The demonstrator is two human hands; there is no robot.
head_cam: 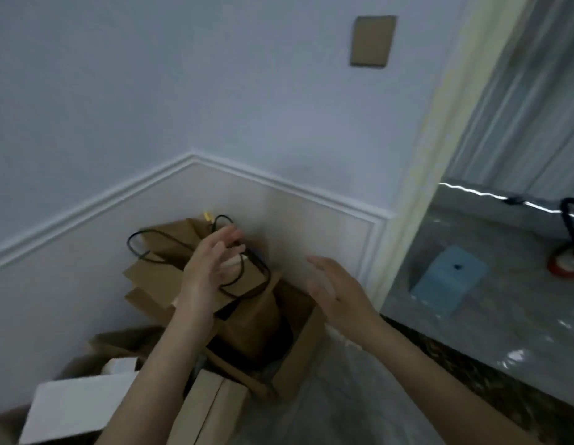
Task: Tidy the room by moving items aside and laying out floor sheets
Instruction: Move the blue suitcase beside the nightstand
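Biggest thing in shot: the pale blue wall point(150, 75) filling the upper half of the frame, white panelling beneath it. At lower centre sits the pile of cardboard boxes point(247, 319), shoved into the corner, with a black cable point(170, 244) looped loosely over the top one. A clear plastic floor sheet point(337, 387) is spread along the bottom, right of the boxes, and a white box point(77, 406) lies at lower left.

Here's the worry: that cable is draped free, so if the stack gets shifted it could snag a finger or slide off, and the leaning top boxes look ready to tip. A dragged box might also bunch the sheet.

Now the hands. The left hand point(211, 268) reaches in over the top box, fingers spread, seemingly brushing the cable but gripping nothing. The right hand point(337, 290) hovers at centre right, palm inward, fingers splayed, empty, clear of the boxes.
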